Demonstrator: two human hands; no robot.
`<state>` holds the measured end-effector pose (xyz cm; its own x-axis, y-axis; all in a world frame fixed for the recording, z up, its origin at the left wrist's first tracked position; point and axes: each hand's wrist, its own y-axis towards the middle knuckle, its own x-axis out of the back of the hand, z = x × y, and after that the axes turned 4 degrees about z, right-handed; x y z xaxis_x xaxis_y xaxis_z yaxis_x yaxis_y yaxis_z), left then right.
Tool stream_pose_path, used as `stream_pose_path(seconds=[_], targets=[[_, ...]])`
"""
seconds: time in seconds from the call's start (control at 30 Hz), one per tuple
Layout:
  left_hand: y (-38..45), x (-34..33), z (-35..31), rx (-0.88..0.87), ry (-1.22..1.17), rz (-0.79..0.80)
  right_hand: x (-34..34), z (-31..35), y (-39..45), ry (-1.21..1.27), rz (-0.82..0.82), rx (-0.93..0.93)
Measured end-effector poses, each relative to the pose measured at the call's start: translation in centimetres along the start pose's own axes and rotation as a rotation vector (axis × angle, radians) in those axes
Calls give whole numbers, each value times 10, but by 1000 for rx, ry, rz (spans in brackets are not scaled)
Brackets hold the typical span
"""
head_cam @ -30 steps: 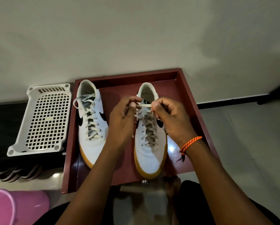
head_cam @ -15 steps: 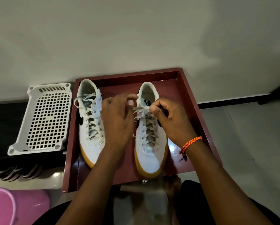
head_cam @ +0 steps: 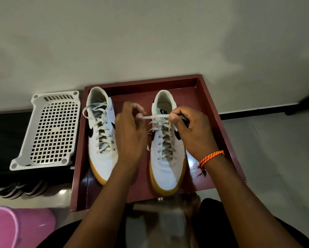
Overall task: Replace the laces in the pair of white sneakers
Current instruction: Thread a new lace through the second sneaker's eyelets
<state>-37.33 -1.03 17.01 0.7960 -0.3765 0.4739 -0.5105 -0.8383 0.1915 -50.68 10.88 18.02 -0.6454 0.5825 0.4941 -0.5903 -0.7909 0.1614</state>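
Note:
Two white sneakers with tan soles and black side marks stand toes toward me in a dark red tray (head_cam: 212,108). The left sneaker (head_cam: 103,151) is laced, its lace tied in a loose bow at the top. Above the tongue of the right sneaker (head_cam: 166,169), a pale lace (head_cam: 156,116) is stretched level between my hands. My left hand (head_cam: 130,133) pinches one end between the shoes. My right hand (head_cam: 191,129), with an orange cord on the wrist, pinches the other end at the shoe's right side.
A white perforated plastic rack (head_cam: 49,129) lies left of the tray on a dark surface. A pink plastic tub (head_cam: 10,228) sits at the bottom left. A pale wall rises right behind the tray. My bare foot (head_cam: 189,203) is just in front of it.
My left hand has drawn leftward, away from the right sneaker, pulling the lace out into a taut level line. The right hand has stayed at the shoe's right side.

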Motion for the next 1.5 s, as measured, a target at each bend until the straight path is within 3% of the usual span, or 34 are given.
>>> stream_pose_path(seconds=[0.1,0.23,0.53,0.73,0.83,0.97,1.5], targets=[[-9,-5,-18,-224,-80,146,-5,6,-3,-17,48,44],[-14,-13,-24,-186,-195,285,-6,9,-3,-7,61,72],[-1,-6,-11,-11,-130,193,10,4,0,-64,-62,34],[-3,-5,-16,41,-154,154,8,6,0,-49,-45,25],[-3,-5,-15,68,-64,148,4,4,-2,-84,-41,-14],[-5,-6,-12,-15,220,120,0,-1,-6,-336,125,-136],[-12,-19,-19,-128,523,105,-2,2,-6,-251,50,-151]])
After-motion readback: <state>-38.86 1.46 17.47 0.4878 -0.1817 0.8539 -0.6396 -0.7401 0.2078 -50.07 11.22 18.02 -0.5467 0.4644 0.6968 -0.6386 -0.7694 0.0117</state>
